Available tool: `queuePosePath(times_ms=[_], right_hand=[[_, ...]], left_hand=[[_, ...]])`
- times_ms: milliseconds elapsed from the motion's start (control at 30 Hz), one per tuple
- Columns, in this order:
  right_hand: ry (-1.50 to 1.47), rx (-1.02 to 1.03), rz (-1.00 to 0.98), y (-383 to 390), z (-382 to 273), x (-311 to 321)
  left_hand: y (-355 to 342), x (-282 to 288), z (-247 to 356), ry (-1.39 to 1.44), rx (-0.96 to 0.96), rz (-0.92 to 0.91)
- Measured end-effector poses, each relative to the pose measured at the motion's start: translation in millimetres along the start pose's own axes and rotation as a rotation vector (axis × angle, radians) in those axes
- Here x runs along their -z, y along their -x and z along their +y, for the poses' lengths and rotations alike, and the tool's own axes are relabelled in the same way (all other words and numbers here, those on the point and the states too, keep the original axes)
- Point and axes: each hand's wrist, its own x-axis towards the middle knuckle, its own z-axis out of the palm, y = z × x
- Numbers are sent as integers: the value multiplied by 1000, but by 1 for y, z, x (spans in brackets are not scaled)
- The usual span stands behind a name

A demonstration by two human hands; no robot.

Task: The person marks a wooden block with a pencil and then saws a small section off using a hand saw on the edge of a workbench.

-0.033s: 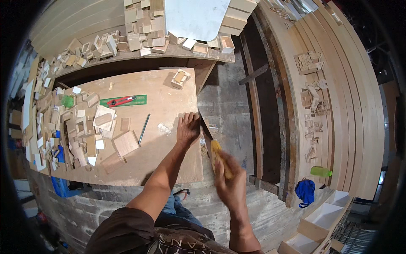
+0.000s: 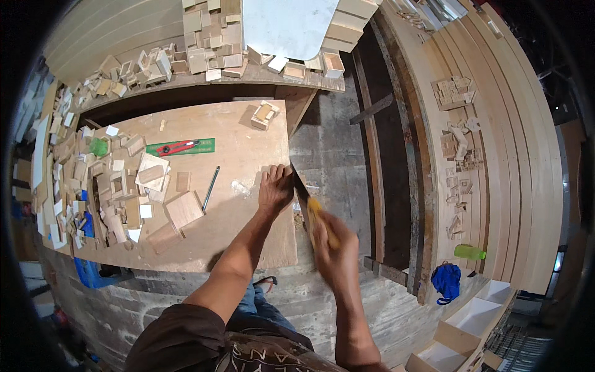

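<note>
At the right edge of the wooden table (image 2: pixel 229 242), my left hand (image 2: pixel 276 186) presses with bent fingers; what lies under it is hidden. My right hand (image 2: pixel 334 242) grips the yellow handle of a saw (image 2: pixel 300 186), whose dark blade runs along the table edge beside my left fingertips. To the left lie a pencil (image 2: pixel 211 189), a red utility knife (image 2: pixel 176 147) on a green ruler (image 2: pixel 207 146), and a pale square board (image 2: pixel 185 212). A small wooden assembly (image 2: pixel 264 115) sits near the far corner.
Many small wooden pieces (image 2: pixel 124 186) cover the table's left side. Behind is a shelf (image 2: pixel 331 80) with blocks and a white panel (image 2: pixel 285 28). Right stand a bench of planks (image 2: pixel 508 186), a green bottle (image 2: pixel 470 252), a blue bag (image 2: pixel 445 283) and wooden bins (image 2: pixel 471 319) below.
My right hand and the saw handle have moved slightly forward, toward the far side of the table. My left hand stays in place at the edge.
</note>
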Motion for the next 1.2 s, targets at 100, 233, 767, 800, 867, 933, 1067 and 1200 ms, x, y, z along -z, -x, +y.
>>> queuePosePath(times_ms=[100,233,767,800,867,933,1067,1200], right_hand=[[79,-35,-91,-57,9,-14],[-174,89,29,-37,65,-21],[-35,-79,-44,60,-17,6],[-23,-21,-24,59,-15,6],[7,98,32,53,-6,6],[-1,13,3,21,7,-16],[-36,35,14,-8,42,-34],[-131,85,72,11,74,-19]], left_hand=[[-11,-5,-12,-14,37,-30],[-1,-1,-10,7,20,-71],[4,13,-5,-37,19,-73],[6,12,-7,-40,16,-83],[4,10,-6,-37,-2,-95],[3,10,-6,-18,8,-112],[-1,10,-10,22,-26,-94],[-9,10,-11,6,-1,-152]])
